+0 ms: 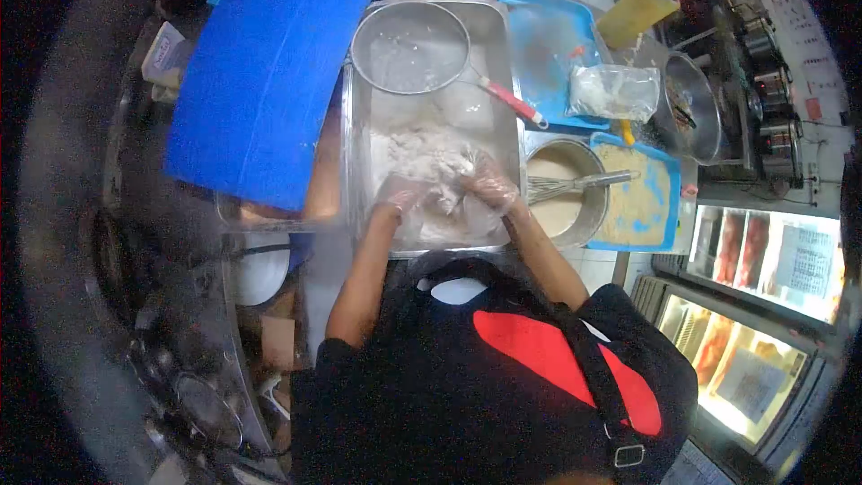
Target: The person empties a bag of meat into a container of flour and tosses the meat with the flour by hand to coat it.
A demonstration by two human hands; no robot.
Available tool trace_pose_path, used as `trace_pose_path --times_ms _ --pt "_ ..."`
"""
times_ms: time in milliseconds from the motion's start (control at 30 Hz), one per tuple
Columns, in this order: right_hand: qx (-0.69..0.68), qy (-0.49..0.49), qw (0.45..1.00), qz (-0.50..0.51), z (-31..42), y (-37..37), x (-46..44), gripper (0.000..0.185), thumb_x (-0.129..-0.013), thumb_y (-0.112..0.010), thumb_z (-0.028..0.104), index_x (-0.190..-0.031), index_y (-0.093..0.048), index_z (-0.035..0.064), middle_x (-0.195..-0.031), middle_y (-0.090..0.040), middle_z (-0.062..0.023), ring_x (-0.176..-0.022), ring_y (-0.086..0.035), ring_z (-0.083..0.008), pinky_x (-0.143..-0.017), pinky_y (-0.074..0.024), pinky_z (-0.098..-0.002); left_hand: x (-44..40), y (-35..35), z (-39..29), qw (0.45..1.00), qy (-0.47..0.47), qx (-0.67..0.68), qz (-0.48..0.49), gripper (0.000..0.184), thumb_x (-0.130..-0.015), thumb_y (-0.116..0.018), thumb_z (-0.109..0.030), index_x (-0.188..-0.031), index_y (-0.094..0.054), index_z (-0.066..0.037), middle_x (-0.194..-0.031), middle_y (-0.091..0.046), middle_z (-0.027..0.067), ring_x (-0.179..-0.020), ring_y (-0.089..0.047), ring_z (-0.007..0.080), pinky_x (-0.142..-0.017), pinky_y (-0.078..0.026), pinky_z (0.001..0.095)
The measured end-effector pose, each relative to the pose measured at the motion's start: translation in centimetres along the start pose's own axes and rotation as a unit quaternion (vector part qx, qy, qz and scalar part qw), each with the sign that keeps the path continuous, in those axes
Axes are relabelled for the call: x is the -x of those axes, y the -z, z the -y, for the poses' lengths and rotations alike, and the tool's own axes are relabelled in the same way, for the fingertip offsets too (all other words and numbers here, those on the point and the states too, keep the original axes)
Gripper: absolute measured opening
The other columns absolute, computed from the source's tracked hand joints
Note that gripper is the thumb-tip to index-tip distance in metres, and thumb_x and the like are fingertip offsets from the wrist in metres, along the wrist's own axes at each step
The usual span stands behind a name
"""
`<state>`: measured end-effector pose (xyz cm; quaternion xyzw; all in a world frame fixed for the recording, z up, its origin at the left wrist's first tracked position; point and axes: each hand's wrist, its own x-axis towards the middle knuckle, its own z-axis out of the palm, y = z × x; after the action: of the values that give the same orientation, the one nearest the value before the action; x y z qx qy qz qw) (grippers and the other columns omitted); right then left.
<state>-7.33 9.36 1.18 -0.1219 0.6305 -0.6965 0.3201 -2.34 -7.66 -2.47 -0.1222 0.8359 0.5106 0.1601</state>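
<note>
Both my hands wear clear plastic gloves and are inside a deep metal tray (356, 139) of white flour (409, 145). At the tray's near left, my left hand (409, 193) reaches into the flour, its fingertips hidden by powder. Opposite it, my right hand (489, 184) has bent fingers around a flour-coated lump (446, 200) whose kind is not clear. A round sieve (410, 47) with a red and white handle rests across the tray's far part, beyond my hands.
Right of the tray stands a pot (588, 232) of pale batter with a whisk (575, 183) across it. Beyond are a blue tray (543, 45), a plastic bag (615, 92) and a blue crumb tray (672, 207). A blue board (278, 72) covers containers at left.
</note>
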Motion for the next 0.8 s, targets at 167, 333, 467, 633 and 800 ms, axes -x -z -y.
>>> trace_pose_path --times_ms 167,333,467,633,800 --pt "0.061 -0.02 0.998 0.002 -5.3 4.0 -0.6 0.037 -0.07 -0.057 0.007 -0.104 -0.047 -0.0005 -0.098 -0.053 -0.0075 -0.085 -0.05 -0.0133 -0.074 -0.0416 -0.0263 -0.9 0.2 2.1 0.996 0.079 0.048 0.018 0.03 -0.07 -0.057 -0.019 -0.094 -0.055 -0.001 -0.088 -0.058 0.0117 -0.08 -0.055 0.0161 -0.07 -0.043 0.0266" --pt "0.028 0.016 0.999 0.003 -2.3 2.0 -0.4 0.034 -0.069 -0.058 0.008 -0.101 -0.049 -0.0002 -0.092 -0.055 -0.0069 -0.08 -0.05 -0.0128 -0.072 -0.0415 -0.0271 -0.3 1.1 -0.7 0.989 0.047 -0.032 0.136 0.029 -0.07 -0.054 -0.019 -0.092 -0.055 -0.001 -0.086 -0.059 0.0115 -0.077 -0.055 0.0189 -0.068 -0.043 0.0298" --pt "-0.023 -0.031 0.998 -0.04 -2.5 1.4 -0.3 0.036 -0.067 -0.059 0.007 -0.101 -0.049 -0.0015 -0.093 -0.055 -0.0073 -0.081 -0.05 -0.0121 -0.072 -0.0416 -0.0266 -1.0 -0.6 0.6 0.997 0.008 0.059 0.042 0.023 -0.071 -0.054 -0.014 -0.09 -0.056 -0.001 -0.079 -0.059 0.008 -0.069 -0.055 0.0139 -0.061 -0.043 0.0258" --pt "0.007 0.021 0.997 -0.077 -3.3 2.6 -0.3 0.031 -0.069 -0.059 0.006 -0.098 -0.051 -0.002 -0.099 -0.053 -0.0079 -0.087 -0.049 -0.0133 -0.075 -0.0404 -0.0258 -0.7 0.2 1.2 0.895 0.083 0.437 -0.036 0.025 -0.071 -0.056 -0.014 -0.092 -0.055 0.0 -0.079 -0.059 0.008 -0.063 -0.054 0.0126 -0.055 -0.044 0.0249" --pt "0.349 -0.047 0.935 -0.049 -4.2 4.0 -0.7 0.036 -0.068 -0.06 0.01 -0.1 -0.05 -0.0013 -0.099 -0.054 -0.0098 -0.089 -0.05 -0.0172 -0.078 -0.0397 -0.0276 -1.5 1.9 2.9 0.961 0.265 0.078 -0.033 0.025 -0.069 -0.056 -0.018 -0.081 -0.055 0.005 -0.073 -0.058 0.0121 -0.058 -0.054 0.0181 -0.052 -0.044 0.0289"
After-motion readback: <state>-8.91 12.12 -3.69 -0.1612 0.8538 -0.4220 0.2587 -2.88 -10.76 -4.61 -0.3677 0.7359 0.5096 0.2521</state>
